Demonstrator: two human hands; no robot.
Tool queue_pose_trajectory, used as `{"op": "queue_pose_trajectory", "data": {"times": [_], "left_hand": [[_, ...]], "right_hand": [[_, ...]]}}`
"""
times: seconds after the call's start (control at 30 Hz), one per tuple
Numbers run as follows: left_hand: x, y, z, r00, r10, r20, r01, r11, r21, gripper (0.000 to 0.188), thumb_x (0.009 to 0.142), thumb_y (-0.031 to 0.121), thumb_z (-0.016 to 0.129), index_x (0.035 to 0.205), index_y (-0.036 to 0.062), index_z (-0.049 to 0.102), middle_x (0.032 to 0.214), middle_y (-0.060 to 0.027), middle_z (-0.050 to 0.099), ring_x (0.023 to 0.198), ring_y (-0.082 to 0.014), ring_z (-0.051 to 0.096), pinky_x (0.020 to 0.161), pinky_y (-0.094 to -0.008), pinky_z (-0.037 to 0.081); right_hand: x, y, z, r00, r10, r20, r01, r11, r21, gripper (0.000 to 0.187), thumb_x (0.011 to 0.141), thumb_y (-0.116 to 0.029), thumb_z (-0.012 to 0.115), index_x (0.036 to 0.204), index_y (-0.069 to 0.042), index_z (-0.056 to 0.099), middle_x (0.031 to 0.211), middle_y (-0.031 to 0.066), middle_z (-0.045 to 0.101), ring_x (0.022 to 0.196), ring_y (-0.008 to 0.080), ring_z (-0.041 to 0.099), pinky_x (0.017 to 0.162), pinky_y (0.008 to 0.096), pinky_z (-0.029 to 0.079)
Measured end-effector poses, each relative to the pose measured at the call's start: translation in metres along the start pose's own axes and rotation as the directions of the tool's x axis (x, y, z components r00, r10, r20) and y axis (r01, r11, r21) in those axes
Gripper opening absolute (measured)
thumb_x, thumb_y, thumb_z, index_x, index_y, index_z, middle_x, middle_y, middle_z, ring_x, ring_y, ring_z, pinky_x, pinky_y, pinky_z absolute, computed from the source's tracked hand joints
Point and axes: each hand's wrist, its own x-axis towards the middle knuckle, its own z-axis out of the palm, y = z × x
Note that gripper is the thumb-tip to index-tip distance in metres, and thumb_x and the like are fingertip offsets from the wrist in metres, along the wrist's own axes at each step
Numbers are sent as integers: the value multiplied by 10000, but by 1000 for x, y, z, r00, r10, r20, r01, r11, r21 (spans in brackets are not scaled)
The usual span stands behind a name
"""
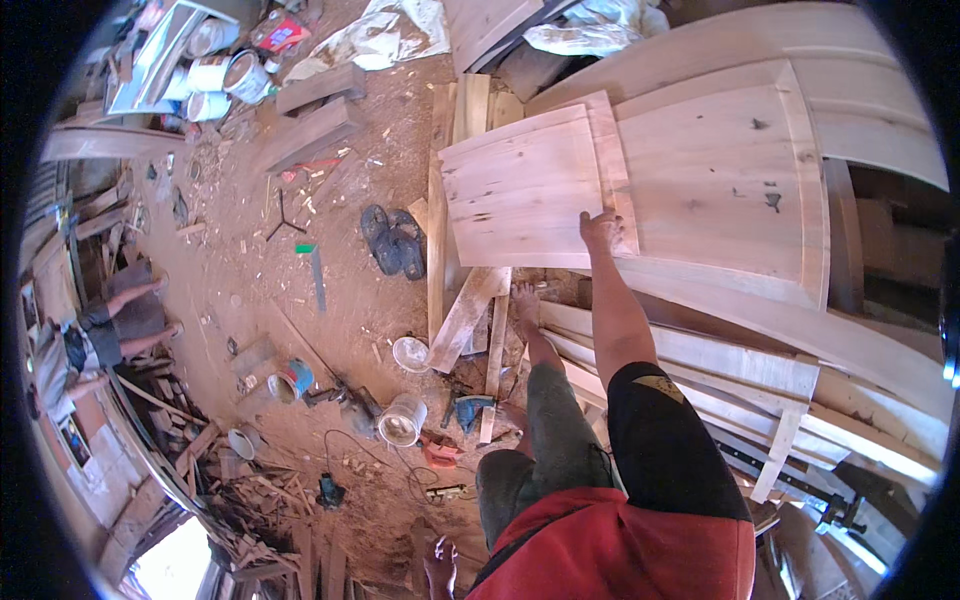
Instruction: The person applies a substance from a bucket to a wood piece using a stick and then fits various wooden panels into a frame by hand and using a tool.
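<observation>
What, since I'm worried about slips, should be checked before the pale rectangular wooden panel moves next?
1. Right hand on panel: ok, touching its right side.
2. Left hand on panel: not ok, apart from it.
3. Feet covered: not ok, bare.
4. Floor near feet clear: not ok, blue handheld tool and round white plastic bucket there.
5. Panel secured underneath: cannot tell, hidden.

Sandals (pixel 393 242) lie on the ground (pixel 245 285), left of the panel (pixel 525 190).
</observation>
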Motion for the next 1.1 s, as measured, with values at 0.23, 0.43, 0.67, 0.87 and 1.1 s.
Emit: {"op": "queue_pose_trajectory", "data": {"times": [0.23,0.43,0.67,0.87,1.1], "left_hand": [[-7,-7,26,993,-101,-61,93,987,-128,365,950,183,631,1236,-36,571,907,-87,668,804,-158,664,698,-301,560],[5,-7,37,995,-90,-46,83,987,-141,355,965,188,619,1249,-18,567,925,-86,665,827,-166,666,739,-311,547],[-3,12,45,989,-42,-141,22,990,-142,376,967,226,634,1248,-18,579,955,-97,669,833,-158,669,736,-308,553],[-14,27,59,979,107,-173,-112,993,-21,378,968,249,636,1247,-3,591,1046,-144,681,931,-192,662,810,-335,541],[18,68,80,909,310,-279,-390,871,-300,355,1012,237,540,1265,-7,592,1119,-152,672,1041,-190,621,892,-344,495]], "right_hand": [[40,20,33,972,-223,-69,223,975,-11,799,667,-501,844,1235,10,608,1127,255,667,1026,350,664,867,445,525],[-13,3,27,911,-207,356,71,930,360,536,763,-290,830,1096,64,605,1066,186,678,962,281,665,809,393,530],[-99,-25,52,871,-426,245,148,702,696,283,853,-150,731,1021,55,631,934,156,698,873,240,673,755,355,535],[-164,-114,57,620,-784,15,749,598,286,286,909,-202,642,1039,53,636,893,244,684,803,373,675,775,444,545],[-388,-100,-106,328,-895,303,936,352,25,257,901,-223,565,976,19,604,804,199,682,730,370,687,694,490,556]]}}
